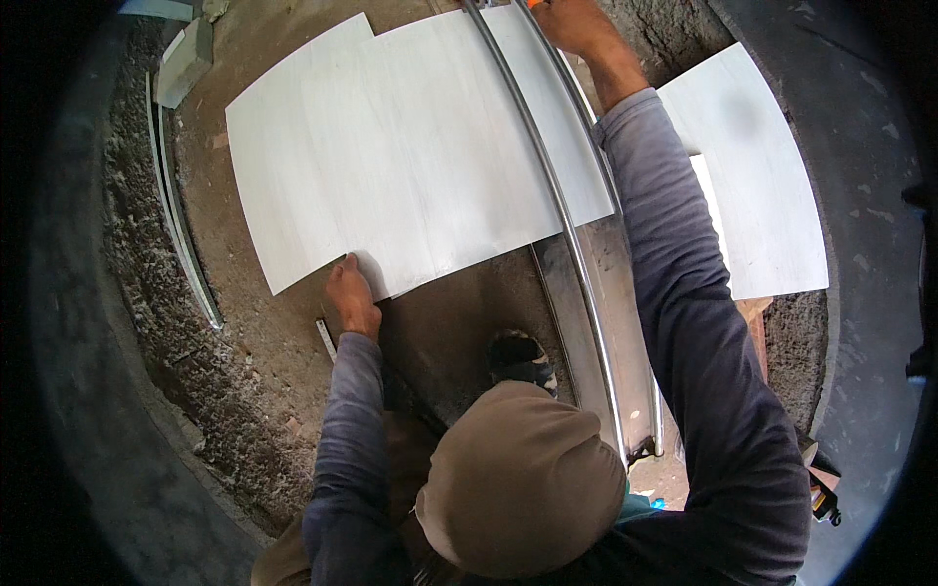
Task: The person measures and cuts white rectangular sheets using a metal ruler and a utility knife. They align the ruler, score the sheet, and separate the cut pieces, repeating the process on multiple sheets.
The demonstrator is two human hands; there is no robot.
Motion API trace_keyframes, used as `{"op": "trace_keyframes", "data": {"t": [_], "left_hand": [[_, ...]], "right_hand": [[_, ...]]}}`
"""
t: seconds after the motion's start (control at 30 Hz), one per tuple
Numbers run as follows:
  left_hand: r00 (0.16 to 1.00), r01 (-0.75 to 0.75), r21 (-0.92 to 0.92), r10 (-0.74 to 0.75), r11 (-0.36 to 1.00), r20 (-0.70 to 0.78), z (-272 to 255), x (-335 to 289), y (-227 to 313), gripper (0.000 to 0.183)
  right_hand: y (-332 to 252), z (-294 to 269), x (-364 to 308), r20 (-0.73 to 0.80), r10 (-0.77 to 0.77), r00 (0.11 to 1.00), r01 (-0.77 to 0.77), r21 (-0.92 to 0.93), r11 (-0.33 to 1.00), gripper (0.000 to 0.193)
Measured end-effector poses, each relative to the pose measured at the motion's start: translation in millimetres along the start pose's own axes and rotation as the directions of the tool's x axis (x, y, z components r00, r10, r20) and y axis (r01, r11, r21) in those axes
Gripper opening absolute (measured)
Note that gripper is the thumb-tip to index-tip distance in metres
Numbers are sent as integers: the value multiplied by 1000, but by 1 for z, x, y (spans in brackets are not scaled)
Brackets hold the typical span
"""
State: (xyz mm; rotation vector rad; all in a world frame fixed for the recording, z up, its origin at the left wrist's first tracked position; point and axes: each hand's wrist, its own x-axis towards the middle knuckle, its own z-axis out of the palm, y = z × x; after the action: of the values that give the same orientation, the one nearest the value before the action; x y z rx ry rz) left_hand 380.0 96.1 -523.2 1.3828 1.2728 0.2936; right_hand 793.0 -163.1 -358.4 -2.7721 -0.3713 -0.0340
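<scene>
Metal rails across white panel, grey block

soft light, bowed edges, black corners

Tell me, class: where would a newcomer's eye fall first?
First, the large, flat, notched whitish panel in the upper middle, with the left hand at its near notch. Two long, shiny metal tubes cross its right side. At bottom middle is a rounded brown cloth cap.
</scene>
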Motion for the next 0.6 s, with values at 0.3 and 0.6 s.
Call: {"op": "trace_keyframes", "data": {"t": [0.3, 0.6], "left_hand": [[993, 114, 42, -113, 993, -14, 2, -15, 18, 47], [998, 26, 28, -24, 999, -57, 6, -17, 7, 36]], "right_hand": [[-7, -8, -24, 77, 58, 995, -61, 42, 997, 49], [-2, 8, -33, 81, 77, 994, -88, 149, 985, 56]]}}
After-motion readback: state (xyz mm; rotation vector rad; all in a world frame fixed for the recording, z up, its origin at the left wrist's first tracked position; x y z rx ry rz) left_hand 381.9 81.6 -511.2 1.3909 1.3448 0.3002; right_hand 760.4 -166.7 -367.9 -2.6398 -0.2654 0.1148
